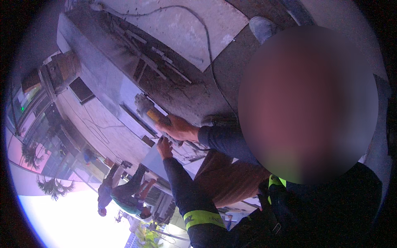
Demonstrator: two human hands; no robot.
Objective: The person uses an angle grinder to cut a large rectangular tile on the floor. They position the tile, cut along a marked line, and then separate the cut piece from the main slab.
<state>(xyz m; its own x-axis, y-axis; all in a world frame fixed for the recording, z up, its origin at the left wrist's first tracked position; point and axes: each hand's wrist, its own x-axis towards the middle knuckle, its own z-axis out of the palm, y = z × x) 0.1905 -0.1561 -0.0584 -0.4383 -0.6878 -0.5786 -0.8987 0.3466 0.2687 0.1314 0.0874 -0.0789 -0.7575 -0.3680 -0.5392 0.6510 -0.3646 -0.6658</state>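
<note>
My right hand (180, 127) is wrapped round a yellow-and-grey power tool that looks like an angle grinder (154, 114). The tool's dusty grey head (142, 102) points away to the upper left, over the edge of a long pale slab (118, 97). Close beside it, my left hand (165, 147) has its fingers bent and closed at the slab's edge. What they grip, if anything, is too small to name. Both sleeves are dark, the left one with a yellow-green band (204, 218). A large blurred patch hides part of the right side.
A dark cable (209, 41) crosses a pale board (182, 25) on the dusty ground. Narrow strips (173, 68) lie beside the slab. Brown cloth-like material (231, 177) hangs near my arms. Two people (128, 194) stand at the lower left. A shoe (263, 28) shows at the top.
</note>
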